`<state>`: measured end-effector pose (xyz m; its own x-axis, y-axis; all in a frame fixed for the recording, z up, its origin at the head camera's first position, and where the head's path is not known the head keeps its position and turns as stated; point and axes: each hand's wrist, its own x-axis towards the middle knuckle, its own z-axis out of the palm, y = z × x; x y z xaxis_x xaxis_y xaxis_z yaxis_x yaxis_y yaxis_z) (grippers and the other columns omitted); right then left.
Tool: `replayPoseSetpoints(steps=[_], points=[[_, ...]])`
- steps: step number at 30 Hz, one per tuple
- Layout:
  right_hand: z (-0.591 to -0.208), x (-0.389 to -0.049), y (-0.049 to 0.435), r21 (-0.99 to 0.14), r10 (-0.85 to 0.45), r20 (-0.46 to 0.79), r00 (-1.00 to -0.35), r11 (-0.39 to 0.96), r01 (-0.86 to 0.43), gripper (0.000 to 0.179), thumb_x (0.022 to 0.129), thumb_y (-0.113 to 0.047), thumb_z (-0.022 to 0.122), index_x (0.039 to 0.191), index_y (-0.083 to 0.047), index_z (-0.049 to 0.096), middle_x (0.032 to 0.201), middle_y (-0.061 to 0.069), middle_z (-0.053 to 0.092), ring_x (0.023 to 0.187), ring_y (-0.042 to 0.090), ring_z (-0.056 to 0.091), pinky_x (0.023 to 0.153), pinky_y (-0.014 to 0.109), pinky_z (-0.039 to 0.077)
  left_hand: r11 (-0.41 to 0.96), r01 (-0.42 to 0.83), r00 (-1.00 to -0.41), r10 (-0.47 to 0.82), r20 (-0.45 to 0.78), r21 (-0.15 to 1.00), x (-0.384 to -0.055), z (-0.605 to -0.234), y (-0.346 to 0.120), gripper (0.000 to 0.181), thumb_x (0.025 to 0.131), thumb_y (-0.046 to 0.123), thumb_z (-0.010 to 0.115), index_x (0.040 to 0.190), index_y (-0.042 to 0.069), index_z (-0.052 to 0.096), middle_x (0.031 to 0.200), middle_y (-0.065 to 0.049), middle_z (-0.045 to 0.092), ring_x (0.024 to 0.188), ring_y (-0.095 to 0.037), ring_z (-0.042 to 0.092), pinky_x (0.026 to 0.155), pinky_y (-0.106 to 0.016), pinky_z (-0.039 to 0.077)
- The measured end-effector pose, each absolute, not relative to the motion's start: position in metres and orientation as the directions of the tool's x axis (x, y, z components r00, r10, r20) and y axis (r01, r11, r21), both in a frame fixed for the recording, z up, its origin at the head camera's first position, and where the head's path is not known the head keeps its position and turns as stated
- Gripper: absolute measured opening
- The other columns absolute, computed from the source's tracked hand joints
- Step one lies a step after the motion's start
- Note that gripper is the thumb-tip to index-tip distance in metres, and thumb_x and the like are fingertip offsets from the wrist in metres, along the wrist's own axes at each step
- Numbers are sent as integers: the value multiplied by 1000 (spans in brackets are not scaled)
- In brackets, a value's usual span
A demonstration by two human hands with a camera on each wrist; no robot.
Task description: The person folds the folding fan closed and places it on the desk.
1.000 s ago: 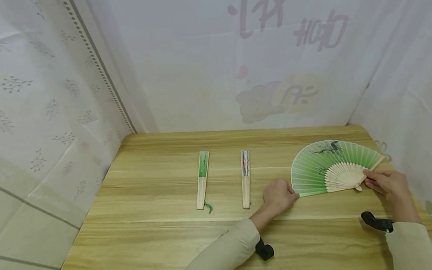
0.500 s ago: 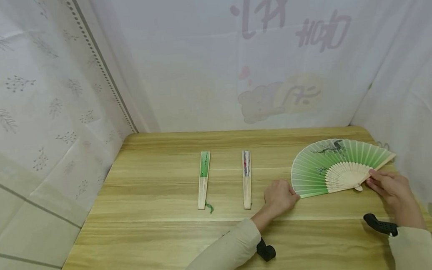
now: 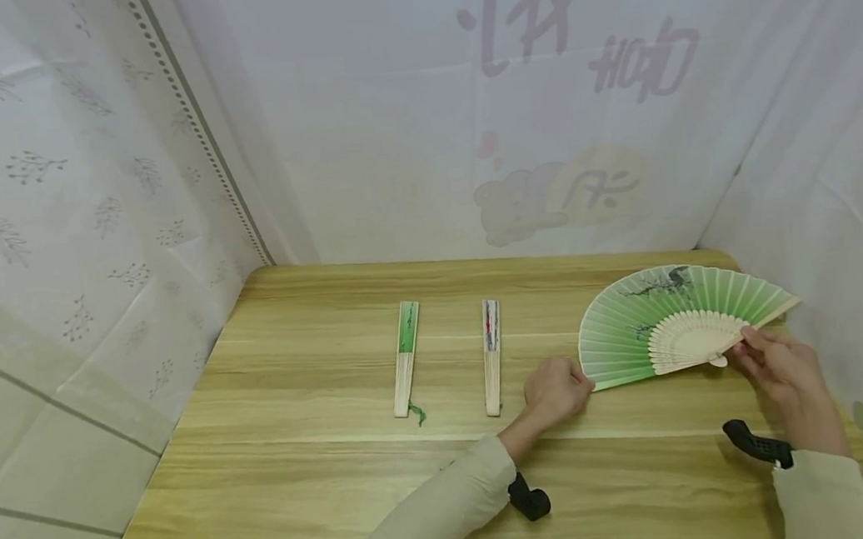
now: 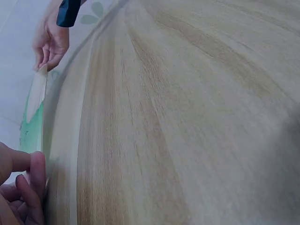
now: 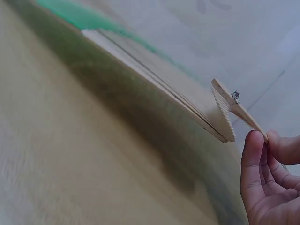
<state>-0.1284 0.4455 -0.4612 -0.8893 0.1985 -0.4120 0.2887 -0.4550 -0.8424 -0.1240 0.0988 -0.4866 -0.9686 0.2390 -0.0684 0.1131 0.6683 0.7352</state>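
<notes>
A green folding fan (image 3: pixel 624 331) with a dark bird-and-branch print is spread wide at the right of the table, its pale ribs meeting at a small metal pivot seen in the right wrist view. My left hand (image 3: pixel 558 388) pinches the fan's lower left corner. At the other end my right hand (image 3: pixel 780 370) pinches the right outer rib between thumb and fingers. In the right wrist view the fan's ribs (image 5: pixel 154 84) stand a little above the table, with a shadow beneath. In the left wrist view, the left fingers (image 4: pixel 37 168) hold the fan's edge.
Left of my left hand lie two folded fans: a green one (image 3: pixel 406 359) with a green tassel, and a white-and-red patterned one (image 3: pixel 492 357). Printed curtains surround the wooden table (image 3: pixel 303 479) at the back and sides. Black wrist camera mounts (image 3: pixel 528 496) hang at both wrists.
My right hand has drawn the outer rib to the right, so the fan is spread wider. The fan's right side has risen slightly. My left hand has barely moved.
</notes>
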Motion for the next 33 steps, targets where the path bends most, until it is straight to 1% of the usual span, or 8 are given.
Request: replayPoseSetpoints(steps=[4,12,18,23,26,30,32,33], points=[[-453,-132,441,-851,182,-381,-906,-453,266,16,98,-11,67,86,-11,77,86,3,66,77,14,66,73,22,57,641,66,-972,215,-97,765,-125,-487,99,21,92,29,77,73,21,74,46,17,50,47,-1,49,45,-22,38],[-433,-141,435,-811,145,-313,-939,-554,185,19,100,-3,61,89,-2,76,85,8,68,75,17,67,74,24,58,577,10,-969,208,-135,816,-125,-487,96,21,94,28,76,76,18,76,45,15,52,42,-3,49,39,-20,33],[-424,-143,430,-803,156,-303,-940,-574,163,15,99,-2,63,92,-1,76,88,8,67,78,17,65,75,25,58,473,-58,-961,213,-179,879,-126,-487,95,17,94,24,76,81,14,77,49,9,59,43,-5,53,40,-19,32],[-419,-147,426,-781,152,-273,-950,-612,126,17,100,1,59,95,1,75,92,9,67,79,18,65,76,27,58,335,-67,-949,269,-164,940,-127,-484,87,17,97,16,72,86,4,78,59,-3,67,48,-9,56,42,-17,33],[-417,-149,422,-768,145,-256,-956,-630,110,17,100,2,58,96,2,75,93,9,67,80,19,65,76,27,58,273,-61,-939,312,-148,960,-129,-481,79,20,99,13,68,92,-3,76,67,-10,69,51,-9,54,45,-17,34],[-413,-151,413,-755,129,-243,-962,-647,104,16,100,3,58,98,4,74,95,10,67,81,20,65,76,29,58,240,-61,-922,357,-146,969,-132,-475,66,27,103,15,62,94,-9,73,67,-8,64,53,-6,46,47,-18,35],[-412,-153,408,-754,115,-233,-966,-649,104,16,100,4,58,98,5,74,95,11,66,81,20,64,76,29,58,222,-73,-915,372,-153,972,-134,-469,58,29,104,16,61,94,-10,70,68,-7,61,54,-7,46,48,-20,37],[-412,-153,405,-751,105,-226,-968,-652,105,16,101,4,57,99,5,73,96,11,66,81,21,64,76,29,58,211,-71,-913,380,-149,975,-135,-467,54,29,104,15,60,94,-10,69,69,-9,61,56,-9,47,49,-21,39]])
